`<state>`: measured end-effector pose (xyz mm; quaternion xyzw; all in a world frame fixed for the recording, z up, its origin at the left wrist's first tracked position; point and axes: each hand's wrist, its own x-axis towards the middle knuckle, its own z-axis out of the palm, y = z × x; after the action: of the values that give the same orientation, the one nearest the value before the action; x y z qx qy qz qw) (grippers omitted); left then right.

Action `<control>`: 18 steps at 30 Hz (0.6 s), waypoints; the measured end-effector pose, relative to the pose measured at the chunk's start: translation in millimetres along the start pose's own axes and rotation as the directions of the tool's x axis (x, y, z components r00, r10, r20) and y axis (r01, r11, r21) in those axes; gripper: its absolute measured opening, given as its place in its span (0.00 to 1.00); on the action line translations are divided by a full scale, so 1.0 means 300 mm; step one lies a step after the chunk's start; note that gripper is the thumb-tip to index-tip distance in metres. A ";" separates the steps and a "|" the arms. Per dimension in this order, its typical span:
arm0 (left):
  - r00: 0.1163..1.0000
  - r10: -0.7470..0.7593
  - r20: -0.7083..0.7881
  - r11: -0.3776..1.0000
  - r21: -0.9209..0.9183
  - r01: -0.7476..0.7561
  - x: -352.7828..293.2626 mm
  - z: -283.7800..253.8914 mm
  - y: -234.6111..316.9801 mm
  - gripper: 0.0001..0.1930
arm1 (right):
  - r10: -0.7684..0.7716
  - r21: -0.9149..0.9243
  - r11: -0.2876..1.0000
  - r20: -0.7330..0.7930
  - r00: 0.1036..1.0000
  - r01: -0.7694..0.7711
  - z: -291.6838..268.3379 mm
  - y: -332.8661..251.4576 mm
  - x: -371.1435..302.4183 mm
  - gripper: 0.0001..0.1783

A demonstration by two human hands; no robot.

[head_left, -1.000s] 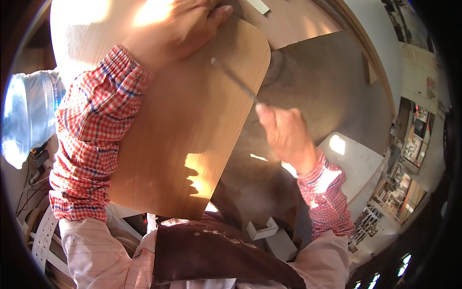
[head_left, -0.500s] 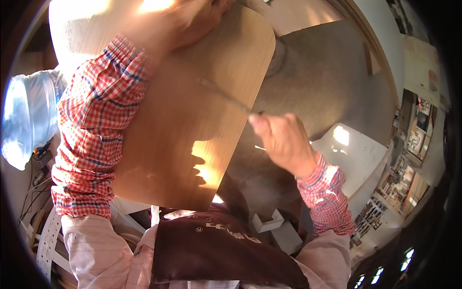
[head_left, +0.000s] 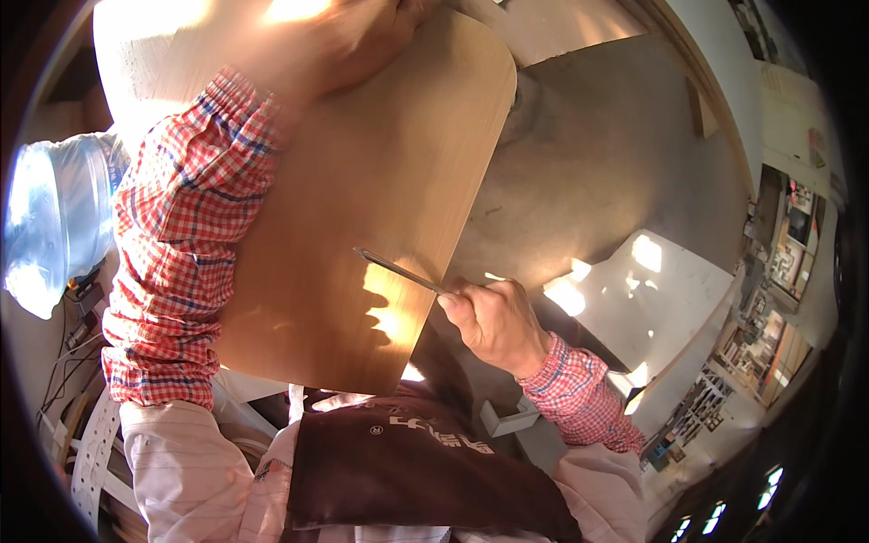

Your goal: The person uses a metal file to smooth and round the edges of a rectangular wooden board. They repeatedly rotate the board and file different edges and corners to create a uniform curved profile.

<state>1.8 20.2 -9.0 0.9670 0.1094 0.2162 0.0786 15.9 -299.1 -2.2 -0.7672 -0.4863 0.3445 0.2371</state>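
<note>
A wood-grain board (head_left: 335,190) with rounded corners lies tilted before me, its near end against my dark apron (head_left: 398,462). Over the far part of the board rests my left hand (head_left: 362,45), blurred by glare, its fingers partly cut off by the upper picture edge. My right hand (head_left: 493,317) is closed around a slim dark rod (head_left: 398,270) with a narrow tip, possibly a file. The rod points left across the lower right part of the board; whether it touches the surface I cannot tell.
At the left stands a large clear blue water bottle (head_left: 59,217), with cables (head_left: 68,353) below it. A white panel (head_left: 656,294) lies to the right on the grey floor. A small white box-like piece (head_left: 509,418) sits near the apron. Cluttered shelves (head_left: 787,244) line the far right.
My right hand has moved nearer and to the left, bringing the rod down the board toward its near end. The left hand has hardly moved.
</note>
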 end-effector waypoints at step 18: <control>0.998 -0.064 0.025 0.997 0.033 0.063 -0.001 0.021 0.040 0.23 | 0.089 0.170 0.983 -0.124 0.988 -0.068 -0.009 0.032 0.021 0.26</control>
<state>6.6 7.8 -12.3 0.9670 0.1424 0.1990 0.0712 25.4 -297.6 -9.1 -0.7845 -0.4086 0.3417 0.3176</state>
